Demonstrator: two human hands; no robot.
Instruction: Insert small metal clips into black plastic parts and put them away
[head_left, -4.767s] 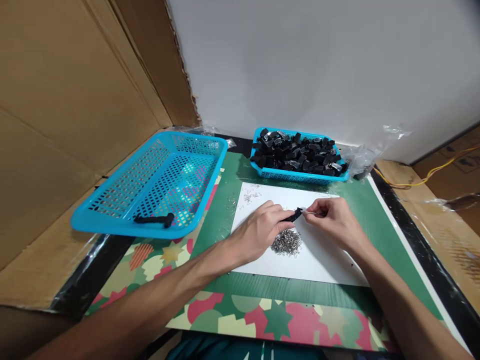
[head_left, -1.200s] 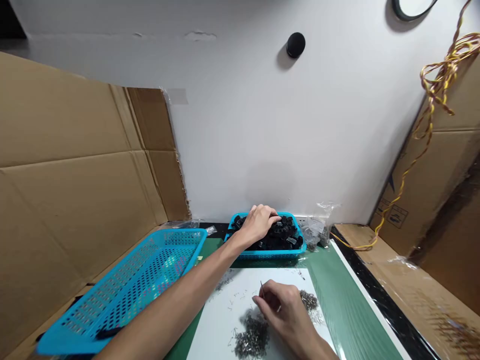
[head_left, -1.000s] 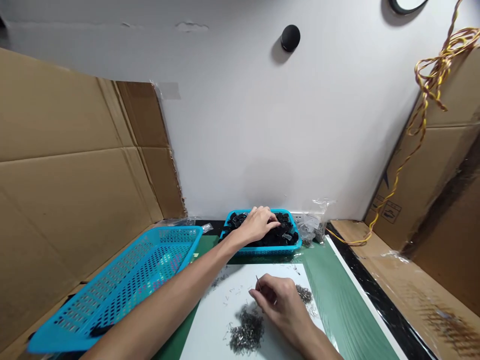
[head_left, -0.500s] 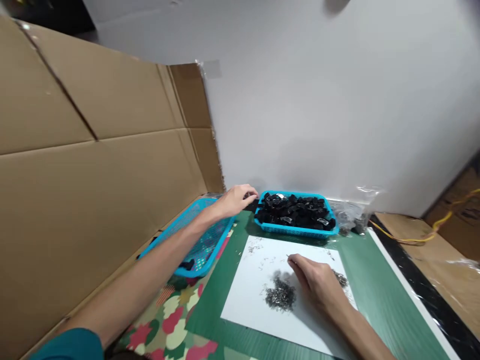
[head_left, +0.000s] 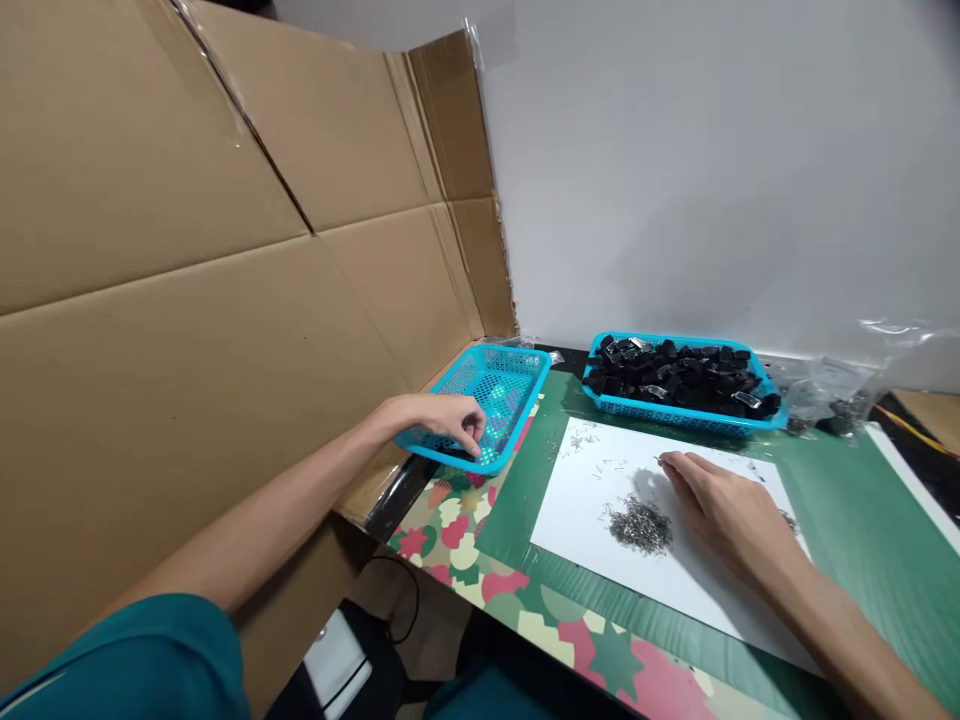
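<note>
My left hand is over the near end of the left blue basket, its fingers curled together; what they hold, if anything, is hidden. Black pieces lie in that basket under the hand. My right hand hovers at the white sheet, thumb and forefinger pinched on a tiny thin piece that is too small to make out. Left of it lies a pile of small metal pieces, with a few loose ones scattered toward the sheet's far left corner. Another small heap is partly hidden behind my right wrist.
A second blue basket, full of black pieces, stands behind the sheet. Clear plastic bags lie to its right. A tall cardboard wall borders the left side, and a grey wall rises behind.
My left hand has moved from between the two baskets back to the near end of the left basket. The view has shifted left and down. My right hand stays pinched over the sheet.
</note>
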